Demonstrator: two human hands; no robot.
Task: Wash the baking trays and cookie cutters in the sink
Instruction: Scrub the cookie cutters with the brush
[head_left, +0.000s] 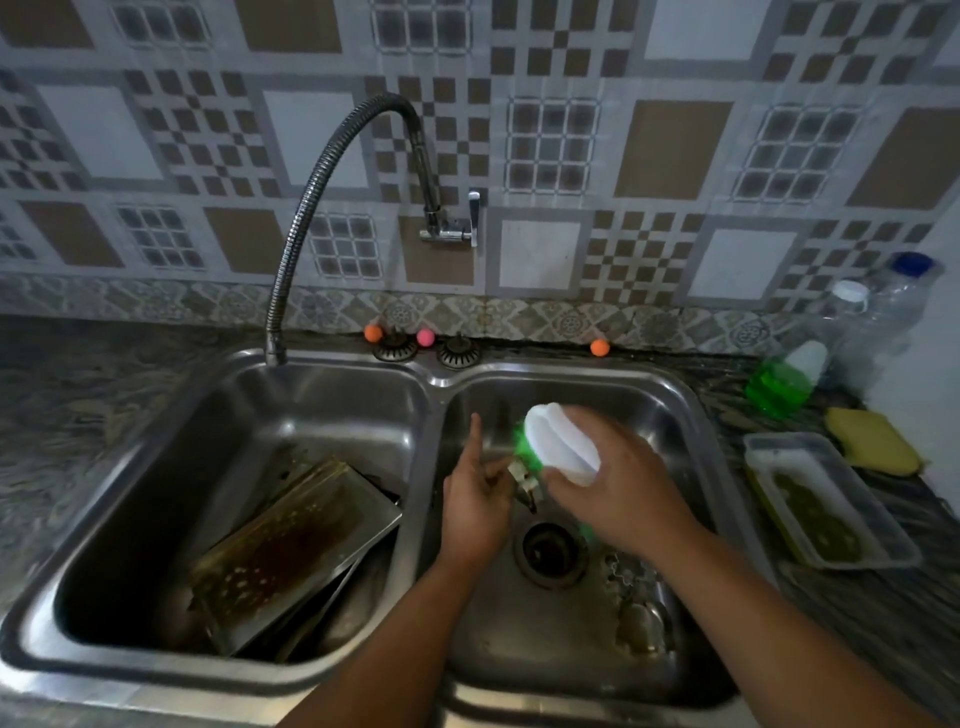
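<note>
Over the right basin (675, 410) of the steel double sink, my left hand (475, 506) pinches a small metal cookie cutter (524, 480), index finger pointing up. My right hand (623, 491) grips a white-handled scrub brush (558, 444) with green bristles pressed against the cutter. Several more cookie cutters (636, 603) lie on the right basin's floor beside the drain (550, 551). Stained baking trays (291, 551) lean stacked in the left basin (156, 493).
A flexible faucet hose (311, 208) arcs from the wall tap (452, 228) down toward the left basin. On the right counter stand a green soap bottle (784, 382), a yellow sponge (870, 441), a plastic tray with green liquid (826, 499) and clear bottles (883, 306).
</note>
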